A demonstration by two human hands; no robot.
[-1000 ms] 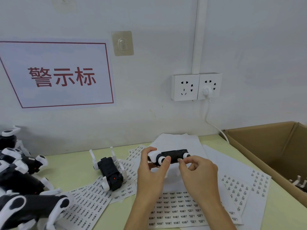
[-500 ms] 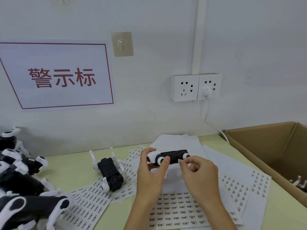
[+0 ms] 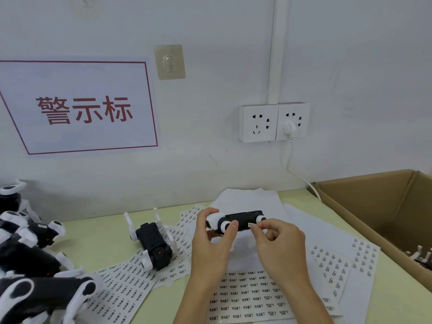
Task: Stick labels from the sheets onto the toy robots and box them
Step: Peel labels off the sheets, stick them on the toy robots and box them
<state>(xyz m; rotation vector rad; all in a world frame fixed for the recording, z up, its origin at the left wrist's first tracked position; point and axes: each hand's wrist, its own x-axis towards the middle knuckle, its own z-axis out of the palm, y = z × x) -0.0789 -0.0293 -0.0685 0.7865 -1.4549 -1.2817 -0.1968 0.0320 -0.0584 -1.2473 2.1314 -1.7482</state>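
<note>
Compared with half a second earlier, little had changed: the held toy robot (image 3: 238,222) stayed at the same height above the label sheets (image 3: 247,295), and the right hand (image 3: 278,244) kept its pinch at the toy's right end, with the small label (image 3: 251,224) now lying a little more plainly against the black body.

The sign (image 3: 79,108) on the wall, up and to the left of the held toy robot, read "警示标" in red characters inside a red frame. The print on the label sheets and on the small label was too small to read.

The left hand (image 3: 214,242) gripped the toy's left end, thumb tip on a white wheel and fingers (image 3: 208,212) curled over the top. The right hand's thumb and forefinger were pinched narrow on the small label at the lower right of the toy's body, just below its right wheel.

The held toy robot hung sideways above the desk (image 3: 109,246), directly over the sheets. A second toy robot (image 3: 153,247) lay on its back to its left, partly on a sheet. More toy robots (image 3: 25,265) were heaped further left. The cardboard box (image 3: 374,206) stood to its right, with white toy legs showing inside.
</note>
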